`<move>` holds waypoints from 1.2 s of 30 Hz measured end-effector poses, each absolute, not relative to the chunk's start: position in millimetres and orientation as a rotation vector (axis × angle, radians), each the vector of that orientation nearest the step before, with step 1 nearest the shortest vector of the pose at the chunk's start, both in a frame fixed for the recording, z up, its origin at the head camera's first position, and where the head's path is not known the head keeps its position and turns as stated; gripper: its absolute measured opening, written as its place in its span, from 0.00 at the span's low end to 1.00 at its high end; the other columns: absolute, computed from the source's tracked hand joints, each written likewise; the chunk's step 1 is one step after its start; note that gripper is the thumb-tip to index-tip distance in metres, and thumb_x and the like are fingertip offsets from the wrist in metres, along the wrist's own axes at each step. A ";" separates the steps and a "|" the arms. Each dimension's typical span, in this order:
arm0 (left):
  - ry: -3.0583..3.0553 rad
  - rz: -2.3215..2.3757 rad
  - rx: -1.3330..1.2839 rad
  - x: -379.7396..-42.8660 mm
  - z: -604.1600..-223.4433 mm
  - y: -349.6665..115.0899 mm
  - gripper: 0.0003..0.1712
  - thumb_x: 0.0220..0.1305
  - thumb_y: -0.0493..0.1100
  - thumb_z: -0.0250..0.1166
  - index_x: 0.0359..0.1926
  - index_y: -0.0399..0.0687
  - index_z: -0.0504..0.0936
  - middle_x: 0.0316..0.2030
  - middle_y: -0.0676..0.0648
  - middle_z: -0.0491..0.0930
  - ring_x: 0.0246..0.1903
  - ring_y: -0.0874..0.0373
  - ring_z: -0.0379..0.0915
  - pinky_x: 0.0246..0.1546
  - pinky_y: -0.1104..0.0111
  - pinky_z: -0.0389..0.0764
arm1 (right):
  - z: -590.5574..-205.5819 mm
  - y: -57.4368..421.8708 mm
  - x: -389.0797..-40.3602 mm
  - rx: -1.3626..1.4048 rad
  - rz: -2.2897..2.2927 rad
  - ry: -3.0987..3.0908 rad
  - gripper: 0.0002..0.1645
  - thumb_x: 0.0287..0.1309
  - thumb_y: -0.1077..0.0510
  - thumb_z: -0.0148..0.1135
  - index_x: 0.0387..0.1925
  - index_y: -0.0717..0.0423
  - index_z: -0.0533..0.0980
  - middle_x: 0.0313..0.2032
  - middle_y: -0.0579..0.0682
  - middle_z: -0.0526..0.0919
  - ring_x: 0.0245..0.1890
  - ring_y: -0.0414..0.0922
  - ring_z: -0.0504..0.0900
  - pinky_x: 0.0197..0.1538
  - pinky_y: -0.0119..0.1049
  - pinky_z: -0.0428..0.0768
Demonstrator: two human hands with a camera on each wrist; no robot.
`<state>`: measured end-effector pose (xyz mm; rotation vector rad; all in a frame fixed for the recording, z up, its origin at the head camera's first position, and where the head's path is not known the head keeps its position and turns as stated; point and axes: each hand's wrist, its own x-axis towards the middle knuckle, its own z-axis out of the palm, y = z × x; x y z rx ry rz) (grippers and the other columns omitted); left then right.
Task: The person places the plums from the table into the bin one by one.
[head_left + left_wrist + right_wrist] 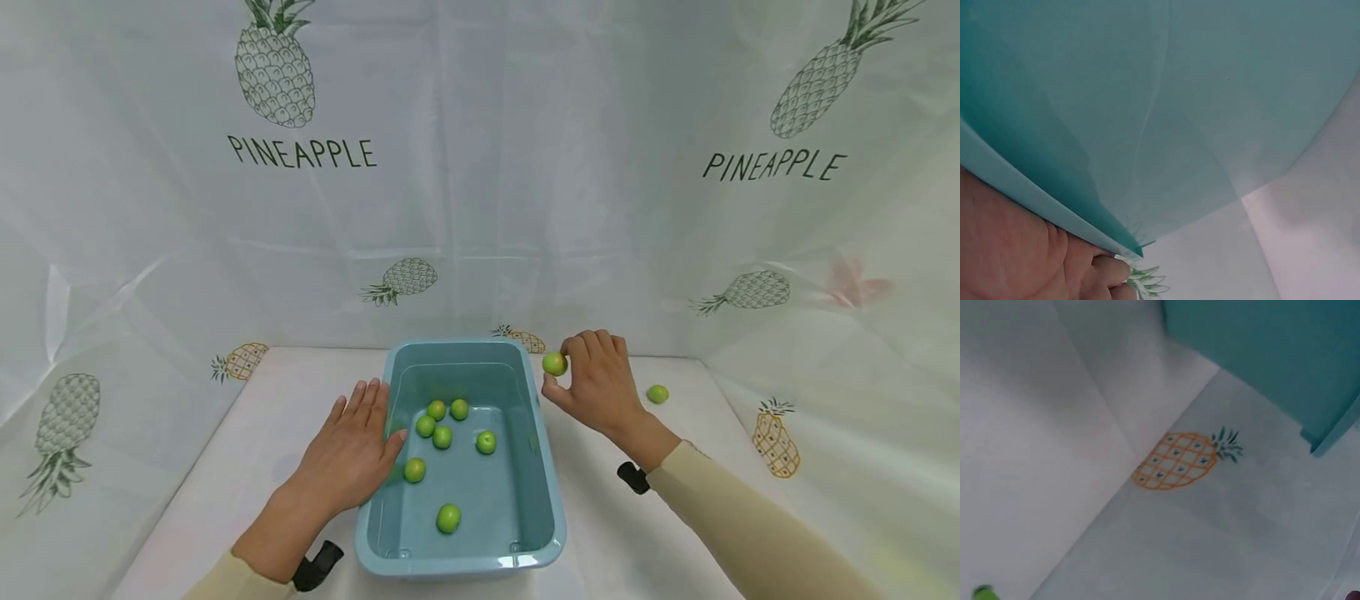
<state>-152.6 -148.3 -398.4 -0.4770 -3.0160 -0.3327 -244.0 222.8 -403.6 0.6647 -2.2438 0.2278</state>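
Note:
A blue plastic basin stands on the table with several small green fruits lying loose on its bottom. My left hand rests along the basin's left rim with its fingers straight, the thumb reaching over the edge. In the left wrist view the palm lies against the basin's wall. To the right of the basin, my right hand pinches one green fruit between thumb and fingers, just outside the far right rim. Another green fruit lies on the table beyond that hand.
The white table runs back to a pale curtain printed with pineapples, which also hangs at both sides. In the right wrist view the basin's outer wall is at the upper right, and part of a green fruit shows at the lower left.

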 end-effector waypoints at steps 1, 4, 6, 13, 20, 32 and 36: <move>-3.016 -0.334 -0.478 -152.6 -398.3 -148.1 0.44 0.81 0.55 0.54 0.80 0.26 0.54 0.80 0.28 0.55 0.81 0.32 0.47 0.78 0.36 0.53 | -399.9 216.1 -243.8 0.674 0.229 -2.248 0.19 0.55 0.46 0.57 0.36 0.59 0.72 0.32 0.54 0.74 0.36 0.54 0.71 0.43 0.53 0.70; -3.015 -0.346 -0.474 -152.3 -398.2 -147.4 0.44 0.81 0.55 0.54 0.80 0.26 0.54 0.80 0.28 0.55 0.81 0.32 0.47 0.78 0.36 0.53 | -392.9 197.7 -244.9 0.712 0.215 -2.252 0.18 0.55 0.46 0.60 0.37 0.57 0.72 0.33 0.53 0.74 0.36 0.53 0.71 0.43 0.51 0.70; -3.016 -0.360 -0.471 -151.8 -398.0 -146.8 0.44 0.81 0.55 0.55 0.80 0.26 0.54 0.79 0.28 0.55 0.81 0.32 0.47 0.78 0.36 0.53 | -390.9 187.3 -245.6 0.740 0.201 -2.256 0.19 0.56 0.46 0.62 0.37 0.57 0.72 0.33 0.53 0.74 0.36 0.53 0.71 0.43 0.50 0.69; -3.025 -0.397 -0.465 -150.2 -398.3 -147.0 0.44 0.81 0.54 0.54 0.80 0.26 0.53 0.80 0.28 0.54 0.81 0.31 0.46 0.78 0.35 0.54 | -391.8 159.8 -247.7 0.793 0.149 -2.293 0.21 0.57 0.43 0.65 0.36 0.54 0.71 0.34 0.51 0.73 0.36 0.51 0.68 0.42 0.47 0.66; -3.019 -0.404 -0.469 -150.5 -397.9 -146.9 0.44 0.81 0.55 0.54 0.80 0.26 0.53 0.80 0.28 0.54 0.81 0.32 0.46 0.78 0.36 0.54 | -393.5 147.2 -249.5 0.813 0.111 -2.353 0.20 0.58 0.43 0.66 0.36 0.53 0.72 0.34 0.50 0.74 0.36 0.49 0.69 0.44 0.46 0.68; -3.014 -0.412 -0.468 -150.9 -399.1 -147.9 0.44 0.81 0.55 0.54 0.80 0.26 0.53 0.80 0.28 0.54 0.81 0.31 0.46 0.77 0.35 0.54 | -398.3 132.5 -253.8 0.833 0.042 -2.462 0.20 0.58 0.42 0.66 0.34 0.53 0.72 0.32 0.49 0.74 0.35 0.49 0.71 0.43 0.46 0.69; -3.009 -0.415 -0.469 -151.0 -399.6 -148.1 0.44 0.81 0.55 0.54 0.80 0.26 0.53 0.80 0.28 0.55 0.81 0.31 0.47 0.77 0.35 0.55 | -400.2 130.5 -254.2 0.822 0.013 -2.491 0.20 0.59 0.41 0.65 0.33 0.53 0.71 0.31 0.49 0.74 0.35 0.49 0.71 0.42 0.45 0.68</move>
